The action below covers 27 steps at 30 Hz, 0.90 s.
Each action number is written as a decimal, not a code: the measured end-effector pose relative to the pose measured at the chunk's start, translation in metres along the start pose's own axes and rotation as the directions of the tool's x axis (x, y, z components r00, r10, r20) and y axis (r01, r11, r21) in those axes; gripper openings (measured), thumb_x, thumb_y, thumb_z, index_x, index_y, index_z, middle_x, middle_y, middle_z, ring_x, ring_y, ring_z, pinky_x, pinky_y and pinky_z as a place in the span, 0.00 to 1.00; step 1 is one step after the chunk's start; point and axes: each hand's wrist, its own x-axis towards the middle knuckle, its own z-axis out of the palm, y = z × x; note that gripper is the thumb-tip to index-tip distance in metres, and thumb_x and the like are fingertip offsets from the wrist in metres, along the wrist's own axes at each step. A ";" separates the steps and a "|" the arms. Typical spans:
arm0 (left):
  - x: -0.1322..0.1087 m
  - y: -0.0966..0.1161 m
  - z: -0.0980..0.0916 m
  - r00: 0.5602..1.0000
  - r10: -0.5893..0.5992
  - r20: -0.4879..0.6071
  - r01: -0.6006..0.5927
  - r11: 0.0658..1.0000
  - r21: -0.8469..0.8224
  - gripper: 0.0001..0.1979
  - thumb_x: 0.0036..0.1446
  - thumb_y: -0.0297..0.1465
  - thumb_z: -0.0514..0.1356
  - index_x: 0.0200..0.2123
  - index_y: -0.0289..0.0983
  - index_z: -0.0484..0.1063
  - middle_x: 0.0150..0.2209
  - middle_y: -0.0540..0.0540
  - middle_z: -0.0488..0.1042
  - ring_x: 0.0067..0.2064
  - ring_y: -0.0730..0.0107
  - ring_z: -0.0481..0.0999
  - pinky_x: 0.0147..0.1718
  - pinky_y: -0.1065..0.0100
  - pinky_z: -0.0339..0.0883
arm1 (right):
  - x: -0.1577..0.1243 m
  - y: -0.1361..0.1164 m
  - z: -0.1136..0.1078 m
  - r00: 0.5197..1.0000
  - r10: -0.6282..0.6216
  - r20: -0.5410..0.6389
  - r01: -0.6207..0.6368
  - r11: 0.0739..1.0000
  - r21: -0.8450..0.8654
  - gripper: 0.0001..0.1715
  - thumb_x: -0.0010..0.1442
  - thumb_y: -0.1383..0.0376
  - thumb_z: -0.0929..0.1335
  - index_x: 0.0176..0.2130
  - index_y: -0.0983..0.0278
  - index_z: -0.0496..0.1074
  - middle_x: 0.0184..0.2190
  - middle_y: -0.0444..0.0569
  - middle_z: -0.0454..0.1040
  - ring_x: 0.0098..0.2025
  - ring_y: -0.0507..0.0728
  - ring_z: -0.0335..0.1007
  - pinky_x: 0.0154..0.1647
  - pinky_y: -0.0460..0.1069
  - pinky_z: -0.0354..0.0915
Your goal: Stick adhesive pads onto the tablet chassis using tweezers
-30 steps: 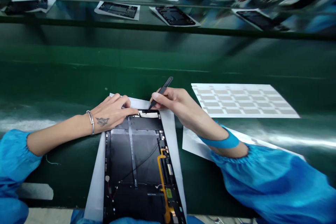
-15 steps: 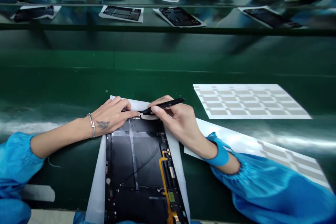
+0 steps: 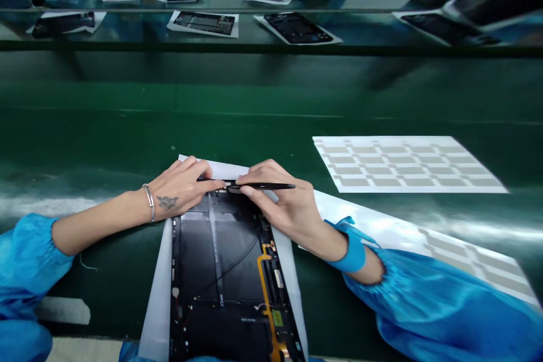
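Observation:
An opened tablet chassis point(image 3: 229, 277) with dark panels and an orange flex cable lies on a white sheet point(image 3: 153, 300) on the green bench, right in front of me. My left hand point(image 3: 182, 186) rests on its top left corner, fingers curled and pressing down near the top edge. My right hand point(image 3: 284, 201) pinches black tweezers point(image 3: 263, 186), held almost flat, their tip at the chassis's top edge beside my left fingertips. What the tip touches is too small to make out.
A white sheet of grey rectangular stickers point(image 3: 403, 164) lies to the right, a second sticker sheet point(image 3: 458, 251) partly under my right sleeve. Across the green belt point(image 3: 169, 124), other tablets on paper point(image 3: 297, 28) sit on a far shelf where other people's hands work.
My right hand has lowered the tweezers from steeply upright to nearly flat and shifted slightly toward me. My left hand has stayed on the tablet's top corner.

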 end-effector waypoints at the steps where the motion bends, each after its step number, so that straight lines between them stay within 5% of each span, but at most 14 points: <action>1: 0.000 -0.001 0.000 1.000 0.005 -0.003 -0.005 1.000 -0.002 0.20 0.62 0.24 0.53 0.57 0.42 0.67 0.47 0.42 0.68 0.45 0.62 0.65 0.44 0.63 0.62 | 0.000 0.001 0.000 1.000 0.006 -0.006 -0.006 1.000 -0.003 0.09 0.64 0.63 0.66 0.35 0.59 0.76 0.29 0.50 0.78 0.34 0.59 0.71 0.37 0.55 0.67; 11: 0.001 -0.001 0.007 0.996 0.084 -0.041 -0.083 0.996 0.018 0.19 0.61 0.22 0.53 0.54 0.37 0.68 0.50 0.41 0.70 0.49 0.61 0.67 0.45 0.63 0.62 | 0.000 0.003 -0.006 0.973 0.230 0.013 -0.230 0.971 0.060 0.18 0.63 0.51 0.66 0.31 0.60 0.76 0.31 0.51 0.78 0.36 0.60 0.74 0.38 0.54 0.69; 15: 0.002 0.001 0.009 0.992 0.109 -0.064 -0.103 0.991 0.090 0.22 0.61 0.21 0.53 0.57 0.37 0.64 0.50 0.41 0.70 0.47 0.60 0.67 0.41 0.64 0.61 | -0.010 0.012 -0.023 0.837 0.537 -0.104 -0.504 0.832 0.232 0.20 0.58 0.48 0.69 0.32 0.61 0.76 0.31 0.49 0.77 0.33 0.58 0.76 0.37 0.54 0.72; 18: 0.003 0.001 0.010 0.989 0.121 -0.083 -0.110 0.986 0.122 0.24 0.60 0.20 0.54 0.59 0.40 0.62 0.49 0.42 0.70 0.47 0.60 0.67 0.40 0.65 0.61 | -0.017 0.019 -0.029 0.734 0.662 -0.148 -0.587 0.729 0.352 0.21 0.55 0.47 0.71 0.30 0.63 0.74 0.26 0.47 0.74 0.30 0.57 0.75 0.38 0.55 0.74; 27: 0.003 0.003 0.002 0.994 0.107 -0.026 -0.102 0.986 0.135 0.22 0.62 0.22 0.53 0.58 0.40 0.64 0.50 0.40 0.69 0.47 0.59 0.67 0.40 0.64 0.62 | -0.013 0.016 -0.027 0.687 0.723 -0.067 -0.654 0.656 0.377 0.23 0.53 0.47 0.73 0.29 0.65 0.75 0.22 0.47 0.73 0.24 0.53 0.69 0.27 0.49 0.69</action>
